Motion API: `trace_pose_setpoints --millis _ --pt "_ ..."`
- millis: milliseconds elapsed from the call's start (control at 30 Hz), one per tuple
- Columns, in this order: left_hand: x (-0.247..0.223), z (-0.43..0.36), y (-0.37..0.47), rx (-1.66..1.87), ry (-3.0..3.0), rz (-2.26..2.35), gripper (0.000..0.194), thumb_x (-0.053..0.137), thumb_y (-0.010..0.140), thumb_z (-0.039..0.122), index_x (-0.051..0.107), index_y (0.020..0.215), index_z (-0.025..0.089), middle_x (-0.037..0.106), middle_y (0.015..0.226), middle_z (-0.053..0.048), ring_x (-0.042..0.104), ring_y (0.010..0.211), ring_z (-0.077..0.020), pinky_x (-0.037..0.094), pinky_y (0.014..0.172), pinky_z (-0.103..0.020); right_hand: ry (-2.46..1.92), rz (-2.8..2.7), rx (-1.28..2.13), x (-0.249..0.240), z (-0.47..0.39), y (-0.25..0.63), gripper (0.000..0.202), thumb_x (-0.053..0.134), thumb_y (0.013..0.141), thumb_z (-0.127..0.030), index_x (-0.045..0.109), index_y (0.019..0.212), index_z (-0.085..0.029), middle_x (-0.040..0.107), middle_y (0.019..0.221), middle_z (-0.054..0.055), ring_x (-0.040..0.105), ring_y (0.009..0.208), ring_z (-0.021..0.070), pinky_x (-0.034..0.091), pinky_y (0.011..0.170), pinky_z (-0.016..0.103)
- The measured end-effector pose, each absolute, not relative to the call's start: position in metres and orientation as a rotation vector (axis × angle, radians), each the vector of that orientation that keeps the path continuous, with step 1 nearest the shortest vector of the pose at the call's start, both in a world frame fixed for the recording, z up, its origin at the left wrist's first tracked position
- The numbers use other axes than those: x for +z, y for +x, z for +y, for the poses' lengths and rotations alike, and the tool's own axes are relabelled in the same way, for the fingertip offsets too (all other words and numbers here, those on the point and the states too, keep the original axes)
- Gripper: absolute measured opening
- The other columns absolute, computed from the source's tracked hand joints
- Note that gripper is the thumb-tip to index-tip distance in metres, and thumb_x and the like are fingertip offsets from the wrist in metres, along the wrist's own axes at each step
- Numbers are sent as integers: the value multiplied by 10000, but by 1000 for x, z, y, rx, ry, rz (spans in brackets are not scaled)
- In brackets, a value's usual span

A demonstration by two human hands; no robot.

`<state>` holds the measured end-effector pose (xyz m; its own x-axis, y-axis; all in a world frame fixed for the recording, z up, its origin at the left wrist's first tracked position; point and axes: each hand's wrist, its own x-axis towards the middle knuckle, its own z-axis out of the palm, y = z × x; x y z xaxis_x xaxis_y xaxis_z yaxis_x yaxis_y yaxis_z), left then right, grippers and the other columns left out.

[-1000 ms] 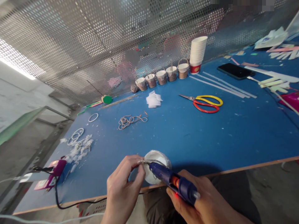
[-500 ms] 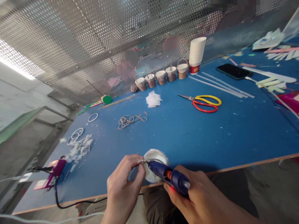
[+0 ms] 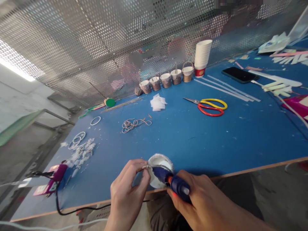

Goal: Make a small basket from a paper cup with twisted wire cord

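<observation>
My right hand [image 3: 190, 199] is wrapped around a dark blue hot glue gun [image 3: 179, 187], which has a red light glowing by the fingers. Its nozzle reaches over a small white paper cup [image 3: 156, 183] at the table's front edge. Thumb and forefinger of my left hand [image 3: 131, 186] pinch a thin greyish cord [image 3: 145, 166] at the cup's left rim, close to the nozzle. The cord runs across the cup's mouth behind the gun. The gun hides part of the cup and the exact spot where the nozzle touches.
Yellow-and-red-handled scissors [image 3: 207, 106], a cord bundle [image 3: 132, 125] and white paper squares [image 3: 158, 102] lie mid-table. Several twine-wrapped cups [image 3: 166, 80] and a paper cup stack [image 3: 203, 56] stand along the mesh. At left are white rings [image 3: 79, 137] and a purple power strip [image 3: 56, 175]; a phone [image 3: 240, 74] is right.
The rear of the glue gun and my right hand have shifted slightly left. My left hand keeps its pinch at the cup's rim.
</observation>
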<state>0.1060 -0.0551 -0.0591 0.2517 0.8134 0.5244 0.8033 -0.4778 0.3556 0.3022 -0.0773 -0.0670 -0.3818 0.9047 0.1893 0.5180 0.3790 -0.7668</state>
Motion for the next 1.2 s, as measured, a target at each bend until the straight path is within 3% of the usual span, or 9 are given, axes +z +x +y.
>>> trace_pose_setpoints --millis 333,1200 --pt "-63 -54 104 1084 2450 1574 143 569 783 60 584 782 202 679 757 -4 656 703 -109 520 646 -189 -1159 -1896 1056 -66 -77 303 139 435 881 -199 557 814 -210 698 769 27 656 648 159 454 583 250" --pt "-61 -56 105 1069 2478 1591 158 554 794 50 587 801 205 673 763 -6 652 708 -104 522 650 -183 -1216 -2000 826 -73 -80 301 105 462 860 -159 536 808 -213 686 721 20 643 578 174 421 513 268"
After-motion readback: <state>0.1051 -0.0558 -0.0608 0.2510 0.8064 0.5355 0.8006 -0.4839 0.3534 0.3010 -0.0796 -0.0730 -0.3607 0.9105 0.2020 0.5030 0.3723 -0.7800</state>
